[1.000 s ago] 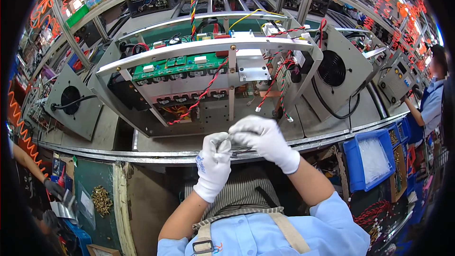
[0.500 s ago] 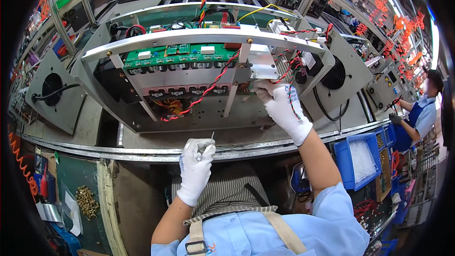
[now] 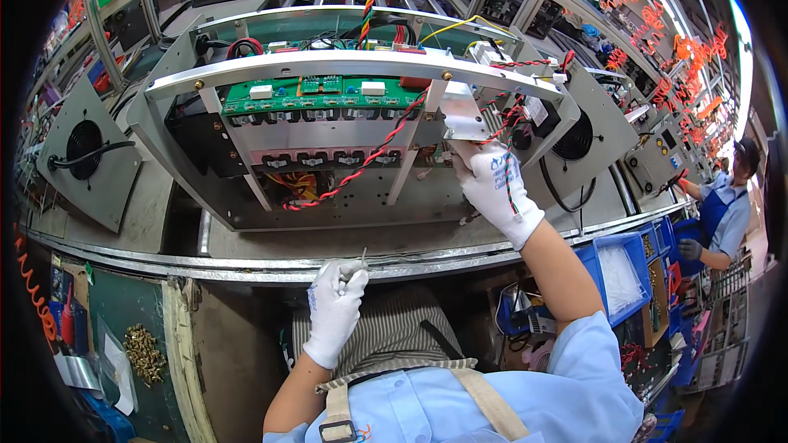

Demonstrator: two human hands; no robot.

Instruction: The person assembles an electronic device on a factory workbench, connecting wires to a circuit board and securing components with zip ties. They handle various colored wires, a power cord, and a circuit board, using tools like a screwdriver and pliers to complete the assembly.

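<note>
White gloves cover both hands. My left hand (image 3: pixel 334 299) is closed in front of the bench edge, a thin pale pin-like piece (image 3: pixel 364 253) sticking up from between thumb and fingers. Its kind is too small to tell. My right hand (image 3: pixel 498 194) reaches into an open metal chassis (image 3: pixel 287 74). Its fingers are curled just below a silver metal bracket (image 3: pixel 464 112); the tips are hidden, and what they grip does not show. Over that glove's back hangs a thin twisted cable (image 3: pixel 510 189). Left of the bracket sit a green circuit board (image 3: pixel 328 94) and a twisted red-black cable (image 3: pixel 382 143).
Grey panels with fans stand at the left (image 3: pixel 86 152) and right (image 3: pixel 587 123). Brass fasteners (image 3: pixel 144 354) lie on the green surface at lower left. A blue bin (image 3: pixel 620 275) stands at right, near a co-worker (image 3: pixel 726 205). A metal rail (image 3: pixel 246 265) runs along the bench front.
The view has shifted slightly. My left hand sits a little lower, still pinching the thin piece. My right hand stays below the bracket, its back turned more into view.
</note>
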